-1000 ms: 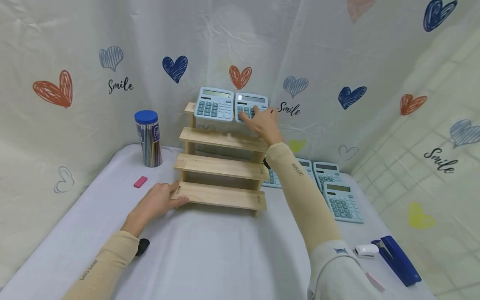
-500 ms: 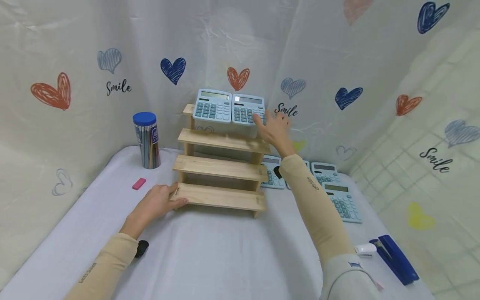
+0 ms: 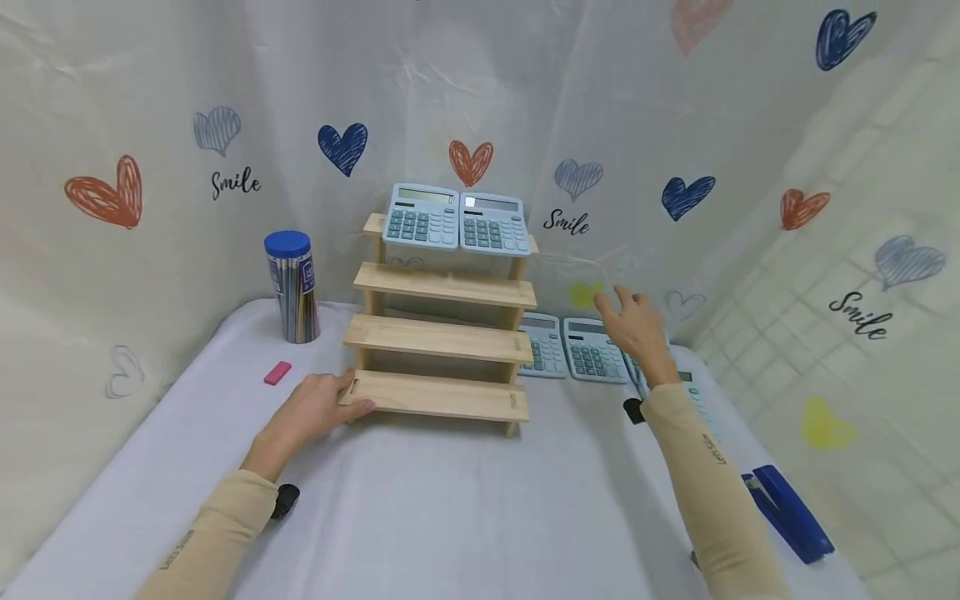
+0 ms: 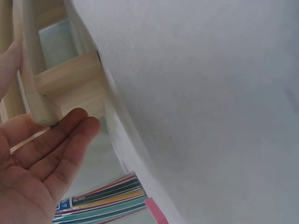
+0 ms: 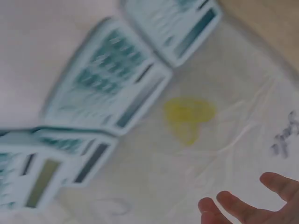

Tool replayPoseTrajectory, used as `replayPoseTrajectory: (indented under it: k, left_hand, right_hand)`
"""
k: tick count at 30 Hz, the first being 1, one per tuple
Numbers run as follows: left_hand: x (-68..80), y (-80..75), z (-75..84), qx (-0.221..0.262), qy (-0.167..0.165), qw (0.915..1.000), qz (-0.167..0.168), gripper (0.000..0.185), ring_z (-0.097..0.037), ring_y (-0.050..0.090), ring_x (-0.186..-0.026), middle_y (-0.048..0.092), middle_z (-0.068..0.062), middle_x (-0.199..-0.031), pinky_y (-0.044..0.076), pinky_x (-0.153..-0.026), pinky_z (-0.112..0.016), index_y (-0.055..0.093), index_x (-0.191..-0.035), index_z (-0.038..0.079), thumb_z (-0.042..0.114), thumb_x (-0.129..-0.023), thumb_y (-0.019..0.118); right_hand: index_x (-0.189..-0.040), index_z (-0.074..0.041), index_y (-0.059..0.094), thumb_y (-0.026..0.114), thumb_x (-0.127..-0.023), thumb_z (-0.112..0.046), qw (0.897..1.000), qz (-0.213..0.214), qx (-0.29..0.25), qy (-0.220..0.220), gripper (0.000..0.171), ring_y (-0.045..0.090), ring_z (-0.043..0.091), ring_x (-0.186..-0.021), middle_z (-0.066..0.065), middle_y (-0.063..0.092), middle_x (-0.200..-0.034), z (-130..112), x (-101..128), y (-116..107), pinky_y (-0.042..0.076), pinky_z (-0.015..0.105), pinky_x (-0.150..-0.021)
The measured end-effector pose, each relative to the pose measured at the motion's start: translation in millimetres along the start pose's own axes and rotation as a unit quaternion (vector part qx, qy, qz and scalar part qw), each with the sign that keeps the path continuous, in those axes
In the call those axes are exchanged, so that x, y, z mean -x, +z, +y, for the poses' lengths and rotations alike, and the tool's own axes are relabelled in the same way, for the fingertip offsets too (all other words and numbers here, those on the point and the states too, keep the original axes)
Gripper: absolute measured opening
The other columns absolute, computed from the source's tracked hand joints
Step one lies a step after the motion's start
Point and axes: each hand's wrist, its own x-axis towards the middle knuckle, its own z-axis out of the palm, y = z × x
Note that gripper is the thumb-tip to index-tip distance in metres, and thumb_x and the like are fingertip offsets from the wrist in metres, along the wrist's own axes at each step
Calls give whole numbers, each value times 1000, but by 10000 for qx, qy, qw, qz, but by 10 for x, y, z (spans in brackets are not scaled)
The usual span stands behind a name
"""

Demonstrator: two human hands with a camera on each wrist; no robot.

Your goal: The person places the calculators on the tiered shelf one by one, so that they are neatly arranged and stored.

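Calculators (image 3: 422, 218), two pale-blue rounded slabs, sit atop the stepped bare-wood shelf (image 3: 438, 336). Left hand (image 3: 313, 406) grips its bottom step; right hand (image 3: 636, 332), right of it, has fingers loosely spread. Clear blue-lidded tub (image 3: 288, 244) of pencils (image 3: 299, 315) left of it. Right wrist cam shows four more calculators (image 5: 110, 77), some hand-blocked in the head view.

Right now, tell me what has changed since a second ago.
The right hand has come off the right calculator on top of the wooden rack and moved down and rightward, toward the calculators on the table, holding nothing. The left hand still grips the rack's lower left end; both top calculators remain there, and the blue-lidded tub is unmoved.
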Motion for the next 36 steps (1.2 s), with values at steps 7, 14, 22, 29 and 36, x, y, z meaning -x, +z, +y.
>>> replayPoseTrajectory:
  k: [7, 14, 22, 29, 36]
  left_hand:
    - [9, 4, 19, -16, 57, 10000, 72, 80, -23, 51, -75, 64, -17, -85, 38, -62, -30, 50, -142, -9, 46, -89, 73]
    - [25, -16, 0, 13, -11, 10000, 60, 81, -24, 53, -78, 66, -33, -116, 42, -65, -32, 48, -143, -10, 46, -90, 72]
    - [27, 10, 27, 130, -34, 9999, -50, 81, -20, 49, -71, 58, -15, -79, 36, -60, -29, 47, -144, -9, 45, -89, 73]
    - [33, 10, 46, 120, -67, 9998, -134, 83, -18, 44, -67, 36, 0, -68, 33, -57, -29, 46, -145, -9, 46, -90, 73]
    - [23, -16, 13, 48, -99, 9999, -104, 83, -20, 48, -69, 56, -14, -76, 36, -58, -30, 45, -145, -8, 47, -90, 72]
  right_hand:
    - [-161, -3, 3, 14, -98, -72, 9965, -518, 189, 633, 94, 17, 68, -138, 47, 10, -154, 782, 239, -45, 20, 81, -104]
    - [-158, -3, -10, 19, -95, -77, 9752, -1732, 317, 1341, 103, -3, 76, -135, 51, -13, -151, 1160, 342, -52, 15, 85, -102]
    - [-154, 5, -14, 38, -96, -72, 9530, -2435, 327, 1775, 110, -7, 79, -132, 56, -17, -145, 1397, 441, 110, 16, 83, -106]
    - [-154, 9, -8, 47, -91, -73, 9464, -2606, 746, 1757, 117, 22, 67, -136, 47, 5, -153, 1419, 491, 213, 29, 73, -109]
    - [-157, 6, 3, 47, -87, -79, 9517, -2353, 617, 1875, 118, 28, 64, -134, 47, 10, -152, 1320, 447, 172, 35, 70, -106]
